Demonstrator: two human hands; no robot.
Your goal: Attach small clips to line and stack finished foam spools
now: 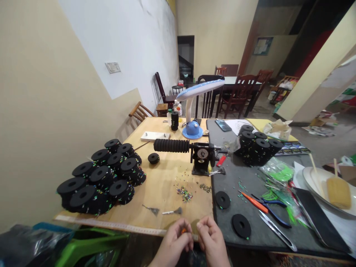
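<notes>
Grip closed at the table edge: my left hand (pixel 172 243) pinches a small orange piece (pixel 183 230) too small to make out, and my right hand (pixel 213 241) curls in beside it, though I cannot tell if it holds anything. Just ahead, a tape measure (pixel 111 225) runs along the edge of the wooden table (pixel 164 178). Two small brushes (pixel 172 211) lie on the wood, and beyond them sits a scatter of colored beads (pixel 184 194). To my right, on the dark table (pixel 230 178), lie two black discs (pixel 241 226), tweezers (pixel 278 230), and blue-handled pliers (pixel 271 209) beside an orange-handled tool (pixel 253 202). A big heap of black spools (pixel 100 176) studded with colored bits fills the left of the wood, and a smaller heap (pixel 257 148) stands on the dark table. Between them is a hand-crank winder (pixel 202 155) with a ribbed black handle (pixel 171 145). Farther on stand a blue desk lamp (pixel 191 128) and a phone (pixel 223 125), and a white plate (pixel 319 185) holding a yellow sponge (pixel 338 192) sits at the far right.
</notes>
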